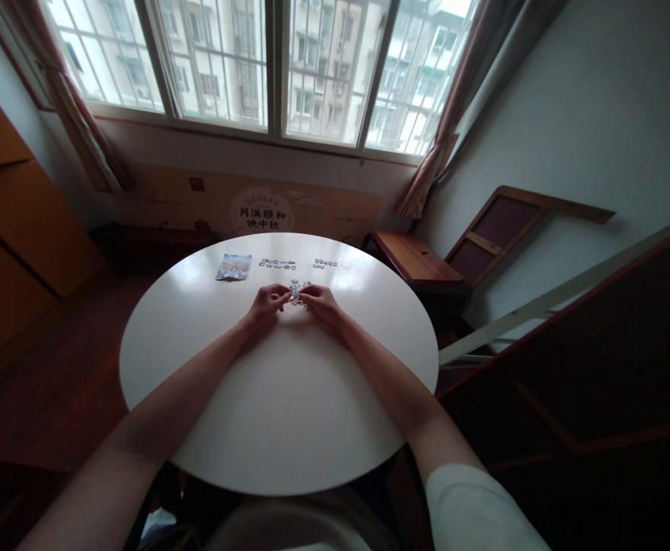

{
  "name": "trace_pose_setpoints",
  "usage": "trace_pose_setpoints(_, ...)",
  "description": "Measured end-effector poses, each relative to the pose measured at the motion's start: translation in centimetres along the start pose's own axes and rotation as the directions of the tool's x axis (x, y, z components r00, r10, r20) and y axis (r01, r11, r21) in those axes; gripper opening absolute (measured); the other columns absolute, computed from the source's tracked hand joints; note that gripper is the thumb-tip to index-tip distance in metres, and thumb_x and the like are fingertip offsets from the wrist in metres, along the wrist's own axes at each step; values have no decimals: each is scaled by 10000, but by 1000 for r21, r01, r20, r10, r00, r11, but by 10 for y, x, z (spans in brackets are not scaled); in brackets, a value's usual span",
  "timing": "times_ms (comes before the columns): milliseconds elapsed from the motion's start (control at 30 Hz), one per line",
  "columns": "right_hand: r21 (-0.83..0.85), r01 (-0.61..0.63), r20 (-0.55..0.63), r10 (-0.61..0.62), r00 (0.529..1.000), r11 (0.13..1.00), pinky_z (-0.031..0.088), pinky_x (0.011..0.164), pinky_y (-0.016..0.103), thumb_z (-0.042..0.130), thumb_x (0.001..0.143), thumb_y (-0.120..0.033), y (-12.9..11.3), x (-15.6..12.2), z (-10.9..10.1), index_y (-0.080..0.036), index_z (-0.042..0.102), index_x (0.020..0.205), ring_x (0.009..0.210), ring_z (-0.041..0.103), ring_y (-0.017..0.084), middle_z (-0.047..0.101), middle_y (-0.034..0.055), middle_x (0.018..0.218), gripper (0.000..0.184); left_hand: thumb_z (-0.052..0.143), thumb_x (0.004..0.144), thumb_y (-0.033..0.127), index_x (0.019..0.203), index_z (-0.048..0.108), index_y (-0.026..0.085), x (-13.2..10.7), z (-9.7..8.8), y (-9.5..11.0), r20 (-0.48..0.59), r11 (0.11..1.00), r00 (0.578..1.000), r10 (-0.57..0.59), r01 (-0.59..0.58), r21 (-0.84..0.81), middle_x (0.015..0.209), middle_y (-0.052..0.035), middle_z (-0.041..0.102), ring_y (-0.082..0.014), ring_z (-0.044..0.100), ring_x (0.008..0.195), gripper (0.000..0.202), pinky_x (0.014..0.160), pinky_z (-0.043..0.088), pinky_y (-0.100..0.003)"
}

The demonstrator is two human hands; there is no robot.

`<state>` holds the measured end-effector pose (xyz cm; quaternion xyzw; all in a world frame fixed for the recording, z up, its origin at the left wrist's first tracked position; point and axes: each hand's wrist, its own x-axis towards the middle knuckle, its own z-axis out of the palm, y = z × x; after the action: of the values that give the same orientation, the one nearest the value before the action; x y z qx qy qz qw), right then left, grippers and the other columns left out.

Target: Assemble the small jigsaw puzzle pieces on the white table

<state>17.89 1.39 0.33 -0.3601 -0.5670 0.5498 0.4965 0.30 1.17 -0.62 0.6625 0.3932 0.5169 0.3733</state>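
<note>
Both my hands rest on a round white table, meeting near its far middle. My left hand and my right hand have their fingers pinched together around a small cluster of jigsaw puzzle pieces between them. The pieces are tiny and multicoloured; I cannot tell which hand grips which piece. Beyond the hands lie two short rows of loose puzzle pieces and a small picture card at the far left.
A wide barred window fills the far wall, with curtains at both sides. A cardboard panel with printed characters leans under it. A wooden bench and a leaning wooden frame stand right. Orange cabinets line the left.
</note>
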Motion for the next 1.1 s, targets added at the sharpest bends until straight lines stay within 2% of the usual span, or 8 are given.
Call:
trace_pose_setpoints(467,19,14,4,-14,1000,1000,430,608,253,794,552,-348,0,0,0,-139,669,716,609,591,127,675,19,646,293,717,659,459,788,671,103,-1,1,5,6,1000,1000,-10,10,7,711,-58,640,-87,527,472,381,414,464,-222)
trace_pose_setpoints(1100,0,7,-4,-7,1000,1000,418,585,250,789,560,-359,0,1,0,-135,670,715,586,573,121,669,23,639,297,717,664,437,760,670,104,0,0,2,14,1000,1000,1,-1,-10,731,-68,645,-97,542,507,350,412,466,-219)
